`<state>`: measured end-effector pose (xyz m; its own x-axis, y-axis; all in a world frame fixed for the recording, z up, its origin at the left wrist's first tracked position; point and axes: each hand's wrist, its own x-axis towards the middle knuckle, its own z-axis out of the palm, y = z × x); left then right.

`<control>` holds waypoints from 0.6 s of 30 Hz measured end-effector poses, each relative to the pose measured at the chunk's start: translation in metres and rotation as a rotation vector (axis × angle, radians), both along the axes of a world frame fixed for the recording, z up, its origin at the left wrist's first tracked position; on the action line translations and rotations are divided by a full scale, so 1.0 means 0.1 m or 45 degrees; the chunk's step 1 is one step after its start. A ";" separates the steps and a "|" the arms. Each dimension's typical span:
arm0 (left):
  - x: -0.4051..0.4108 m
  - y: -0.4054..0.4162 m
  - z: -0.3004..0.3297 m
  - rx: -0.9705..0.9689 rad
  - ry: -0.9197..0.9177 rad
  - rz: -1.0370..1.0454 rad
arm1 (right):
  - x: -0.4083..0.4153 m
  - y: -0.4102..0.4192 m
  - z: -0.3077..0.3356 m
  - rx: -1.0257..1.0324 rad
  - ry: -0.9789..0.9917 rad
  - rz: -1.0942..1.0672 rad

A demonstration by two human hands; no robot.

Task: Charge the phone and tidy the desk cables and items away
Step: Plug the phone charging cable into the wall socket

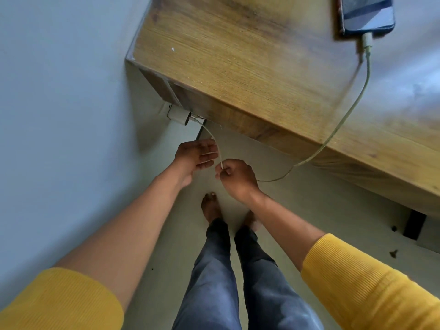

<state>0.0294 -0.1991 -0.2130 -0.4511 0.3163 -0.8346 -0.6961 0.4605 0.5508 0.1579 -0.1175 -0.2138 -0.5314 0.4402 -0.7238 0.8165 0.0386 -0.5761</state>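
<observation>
A dark phone lies at the far right of the wooden desk, with a white cable plugged into its near end. The cable runs off the desk's front edge, sags below it and leads to a white charger plugged into the wall under the desk's left corner. My right hand pinches the cable below the desk. My left hand is held flat, palm up, with loops of cable lying across its fingers.
A pale wall fills the left side. My bare feet stand on a light floor beside the desk. A dark object sits under the desk at the right, with small dark bits on the floor near it.
</observation>
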 end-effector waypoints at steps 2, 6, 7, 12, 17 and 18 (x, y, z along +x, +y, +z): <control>0.12 -0.12 0.05 -0.022 0.080 -0.231 | -0.05 0.03 0.15 0.007 0.046 -0.008; 0.47 -0.33 0.17 -0.100 0.271 -0.654 | -0.26 0.11 0.46 -0.013 0.131 -0.118; 0.53 -0.35 0.22 -0.082 0.297 -0.652 | -0.31 0.13 0.51 -0.043 0.134 -0.138; 0.57 -0.33 0.58 0.036 0.390 -0.460 | -0.38 0.18 0.82 -0.246 0.212 -0.269; 0.44 -0.31 1.00 0.197 0.193 -0.153 | -0.08 0.15 1.00 -0.286 0.186 -0.241; 0.40 -0.29 1.07 0.246 0.135 -0.077 | 0.00 0.13 0.99 -0.280 0.156 -0.198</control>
